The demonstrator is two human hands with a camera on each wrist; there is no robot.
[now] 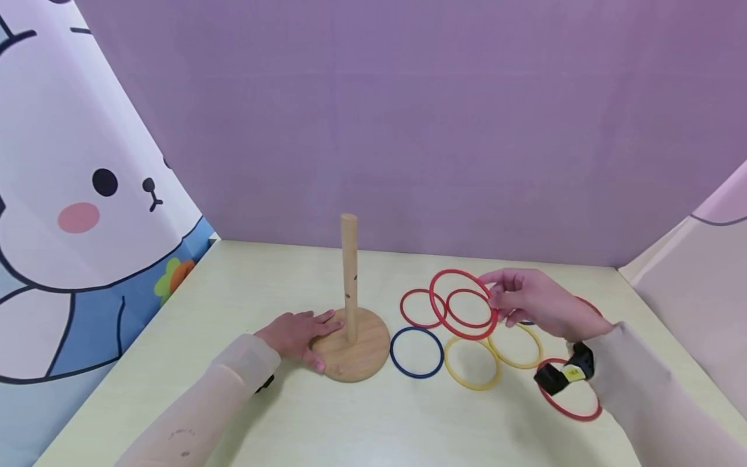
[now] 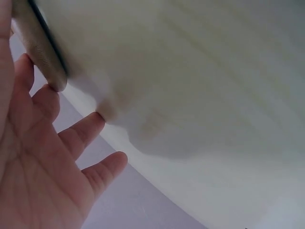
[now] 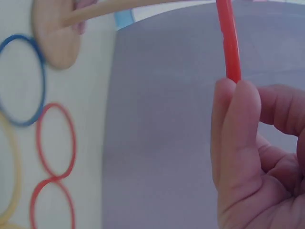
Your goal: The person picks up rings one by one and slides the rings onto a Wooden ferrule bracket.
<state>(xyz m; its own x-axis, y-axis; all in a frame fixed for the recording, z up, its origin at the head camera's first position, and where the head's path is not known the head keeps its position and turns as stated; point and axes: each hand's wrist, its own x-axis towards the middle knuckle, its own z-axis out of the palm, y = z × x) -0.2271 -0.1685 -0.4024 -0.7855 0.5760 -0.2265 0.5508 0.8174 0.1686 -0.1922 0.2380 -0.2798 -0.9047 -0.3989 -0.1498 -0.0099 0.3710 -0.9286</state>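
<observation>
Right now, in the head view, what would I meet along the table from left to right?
Left hand → wooden peg stand → fully visible blue ring → raised red ring → right hand.

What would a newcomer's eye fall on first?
Probably the big cartoon animal at the head view's left. Next, the red ring pinched by the right hand, raised off the table right of centre. Then the upright wooden peg near the middle, the left hand on its round base.
</observation>
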